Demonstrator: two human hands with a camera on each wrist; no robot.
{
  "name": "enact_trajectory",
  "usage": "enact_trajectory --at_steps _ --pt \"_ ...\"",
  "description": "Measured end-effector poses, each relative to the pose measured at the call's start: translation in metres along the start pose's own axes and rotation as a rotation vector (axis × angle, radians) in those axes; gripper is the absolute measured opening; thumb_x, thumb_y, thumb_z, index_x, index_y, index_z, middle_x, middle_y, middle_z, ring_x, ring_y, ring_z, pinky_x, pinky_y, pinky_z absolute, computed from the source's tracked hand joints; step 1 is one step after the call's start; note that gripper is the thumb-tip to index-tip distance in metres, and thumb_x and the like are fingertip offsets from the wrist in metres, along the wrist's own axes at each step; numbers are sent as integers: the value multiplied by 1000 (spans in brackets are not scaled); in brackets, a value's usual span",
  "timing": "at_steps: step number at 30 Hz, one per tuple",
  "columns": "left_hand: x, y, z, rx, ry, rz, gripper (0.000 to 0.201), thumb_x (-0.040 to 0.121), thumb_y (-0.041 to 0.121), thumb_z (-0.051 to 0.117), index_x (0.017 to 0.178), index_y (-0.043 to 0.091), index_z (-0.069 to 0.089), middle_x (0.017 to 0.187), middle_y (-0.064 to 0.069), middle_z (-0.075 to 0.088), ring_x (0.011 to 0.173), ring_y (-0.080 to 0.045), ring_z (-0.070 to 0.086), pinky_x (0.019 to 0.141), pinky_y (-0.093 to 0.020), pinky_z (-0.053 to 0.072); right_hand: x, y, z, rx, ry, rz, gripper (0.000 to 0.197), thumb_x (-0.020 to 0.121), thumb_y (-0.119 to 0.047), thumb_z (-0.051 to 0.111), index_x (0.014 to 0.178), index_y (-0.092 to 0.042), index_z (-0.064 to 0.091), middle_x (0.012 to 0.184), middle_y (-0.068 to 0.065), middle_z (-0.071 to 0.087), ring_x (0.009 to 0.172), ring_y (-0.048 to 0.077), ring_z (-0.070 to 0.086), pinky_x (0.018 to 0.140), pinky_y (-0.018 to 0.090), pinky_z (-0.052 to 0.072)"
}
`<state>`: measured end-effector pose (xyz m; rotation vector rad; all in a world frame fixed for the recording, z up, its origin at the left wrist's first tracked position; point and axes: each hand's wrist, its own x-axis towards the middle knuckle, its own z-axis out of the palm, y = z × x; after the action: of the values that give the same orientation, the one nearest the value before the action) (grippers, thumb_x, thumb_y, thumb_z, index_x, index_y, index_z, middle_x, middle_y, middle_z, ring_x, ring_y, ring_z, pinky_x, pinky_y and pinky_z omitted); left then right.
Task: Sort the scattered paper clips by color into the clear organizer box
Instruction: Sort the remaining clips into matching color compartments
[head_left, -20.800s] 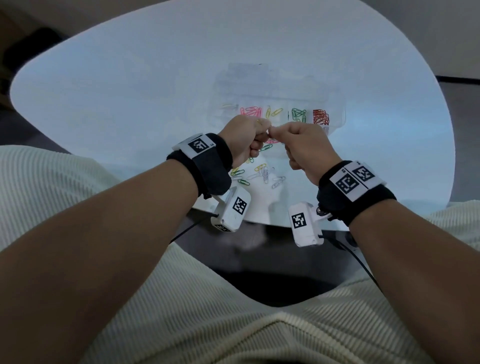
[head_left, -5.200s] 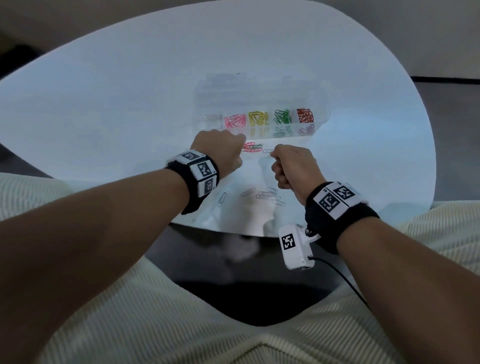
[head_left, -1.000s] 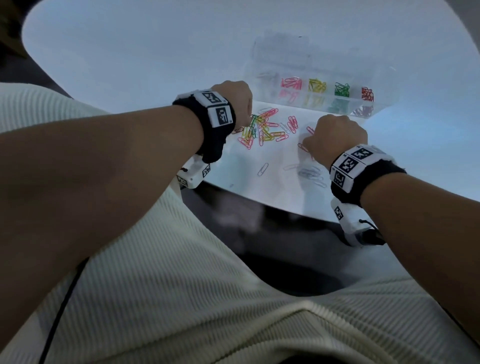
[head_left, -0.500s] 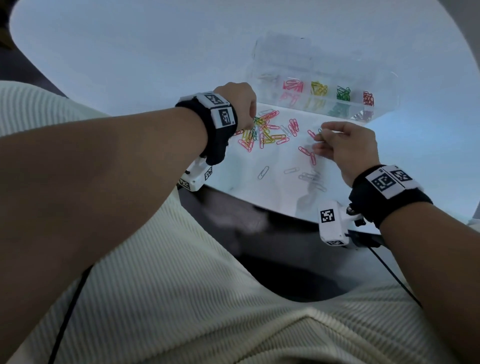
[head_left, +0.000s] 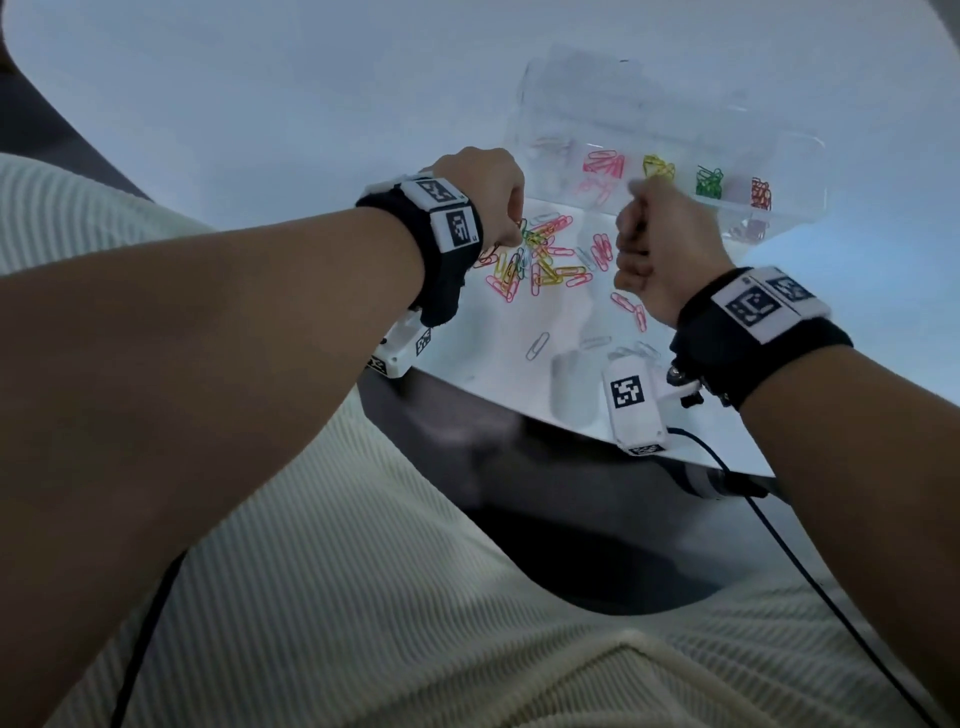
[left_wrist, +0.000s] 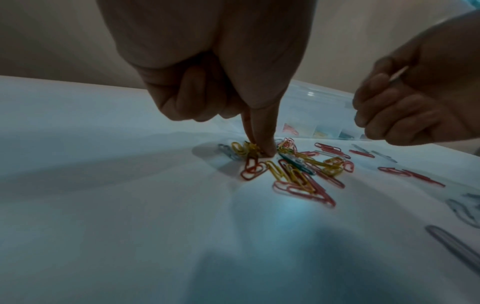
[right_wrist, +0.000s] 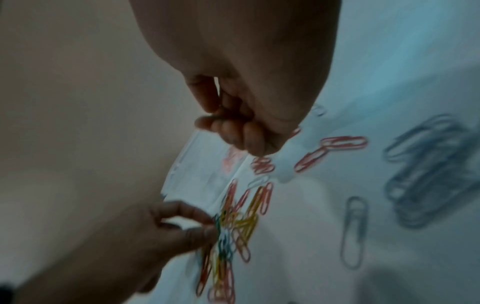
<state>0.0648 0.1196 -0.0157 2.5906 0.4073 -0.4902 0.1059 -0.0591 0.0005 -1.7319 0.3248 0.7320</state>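
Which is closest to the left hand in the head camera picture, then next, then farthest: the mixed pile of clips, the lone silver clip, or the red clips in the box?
1. Mixed pile of clips: right under the left hand, its fingertips in it.
2. Lone silver clip: alone, toward the table's near edge.
3. Red clips: at the far right end of the clear organizer box.

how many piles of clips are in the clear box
5, one per compartment, left to right: faint silver pile, pink pile, yellow pile, green pile, red pile. The right hand covers part of the organizer box; more may be hidden.
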Motion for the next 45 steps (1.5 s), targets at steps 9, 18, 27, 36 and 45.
enact_trajectory --at_steps 9,18,27,36,45 --pt "1 -1 -3 25 14 52 32 77 36 76 108 32 68 113 4 65 99 -23 62 70 -27 38 11 5 47 -1050 -1 -373 22 88 -32 62 105 -33 74 104 1 71 94 21 66 80 30 54" --pt "2 6 -3 99 -22 65 28 84 18 69 112 19 65 112 -6 65 99 -29 63 68 -30 39 10 1 32 -1104 23 -296 12 78 -31 75 86 -22 74 86 4 68 80 19 64 66 27 50" --pt "2 10 -1 -224 -27 -23 12 83 11 68 93 15 71 83 3 63 74 -13 56 59 -20 39 -5 13 3 -365 119 -251 10 76 -20 75 85 -19 79 64 -15 67 43 -7 48 46 10 36" --pt "-6 8 -16 -401 -31 -74 13 78 15 78 90 14 72 39 15 52 36 2 46 33 -7 30 -16 24 -7 157 102 39 10 82 -11 67 73 -16 64 51 -6 25 44 13 18 43 23 20" --pt "-19 14 -16 -403 -168 -58 15 73 22 82 85 19 74 32 15 45 26 -2 36 32 -6 28 -25 23 -7 313 -199 192 30 88 -28 40 60 -18 34 58 -1 26 50 17 19 48 27 11"
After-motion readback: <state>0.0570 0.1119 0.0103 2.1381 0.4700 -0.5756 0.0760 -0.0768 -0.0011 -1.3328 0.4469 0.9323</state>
